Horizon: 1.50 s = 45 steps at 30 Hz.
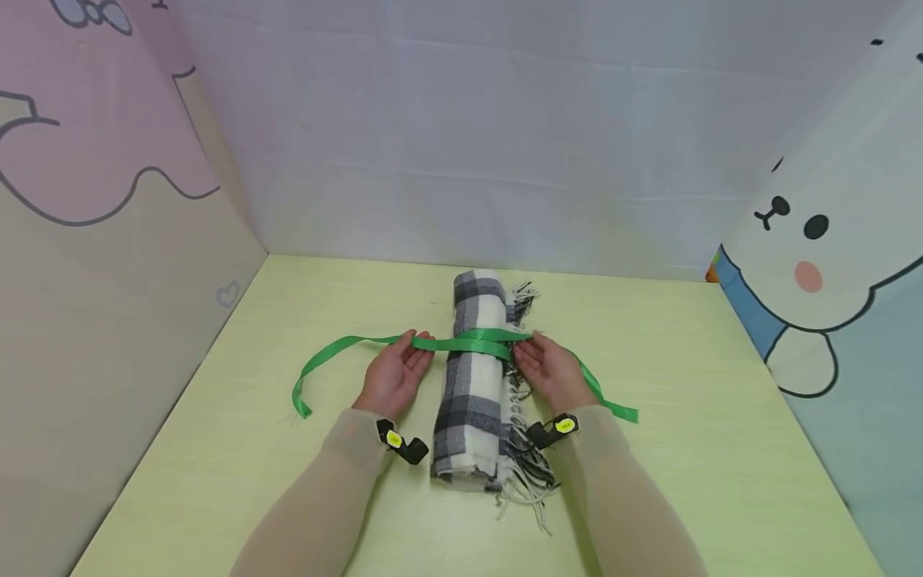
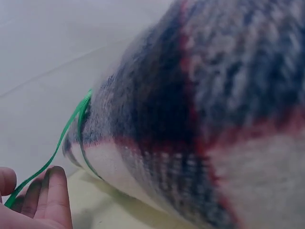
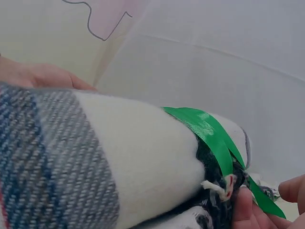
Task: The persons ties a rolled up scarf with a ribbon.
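A rolled plaid scarf [image 1: 469,393] in white, grey and black lies lengthwise on the table, its fringe [image 1: 530,465] spilling out along the right side. Around its upper middle passes a green ribbon [image 1: 479,346], the strands crossing on top. To the left of the roll, my left hand [image 1: 395,373] pinches one length of ribbon between thumb and fingers, palm turned up. My right hand [image 1: 555,373] pinches the other length close to the fringe. Loose ribbon tails trail outward past both hands. In the right wrist view, the ribbon [image 3: 209,131] lies flat over the scarf's white band.
The pale yellow table [image 1: 692,473] extends on both sides of the scarf. A white cloth backdrop [image 1: 469,144] rises behind it. Printed cartoon panels stand at left [image 1: 94,320] and right [image 1: 851,264].
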Each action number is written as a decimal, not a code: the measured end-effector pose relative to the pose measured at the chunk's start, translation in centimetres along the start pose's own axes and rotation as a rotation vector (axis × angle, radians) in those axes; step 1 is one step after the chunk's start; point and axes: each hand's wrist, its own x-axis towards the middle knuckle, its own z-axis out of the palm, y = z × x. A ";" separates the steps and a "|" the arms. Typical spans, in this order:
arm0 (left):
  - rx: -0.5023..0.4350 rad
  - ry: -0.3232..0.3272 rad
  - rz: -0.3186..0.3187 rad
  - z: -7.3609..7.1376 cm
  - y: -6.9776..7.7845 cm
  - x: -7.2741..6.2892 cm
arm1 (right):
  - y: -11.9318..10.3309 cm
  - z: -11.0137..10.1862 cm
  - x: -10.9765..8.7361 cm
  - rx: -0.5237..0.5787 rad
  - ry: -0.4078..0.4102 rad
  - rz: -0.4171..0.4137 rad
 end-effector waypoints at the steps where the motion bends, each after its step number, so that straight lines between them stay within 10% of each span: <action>1: -0.001 -0.003 -0.004 0.0 0.0 0.0 | 0.0 0.0 0.1 0.012 0.000 0.006; 19: 0.041 -0.017 0.017 -0.2 -0.1 -0.3 | -1.1 0.7 1.1 0.004 0.135 0.014; 31: 0.011 0.028 0.067 -0.2 2.1 -0.9 | -2.4 -0.4 -0.9 0.473 -0.119 -0.070; 45: -0.040 0.036 0.125 -0.1 4.0 -1.5 | -3.3 -1.1 -2.6 0.517 -0.199 -0.119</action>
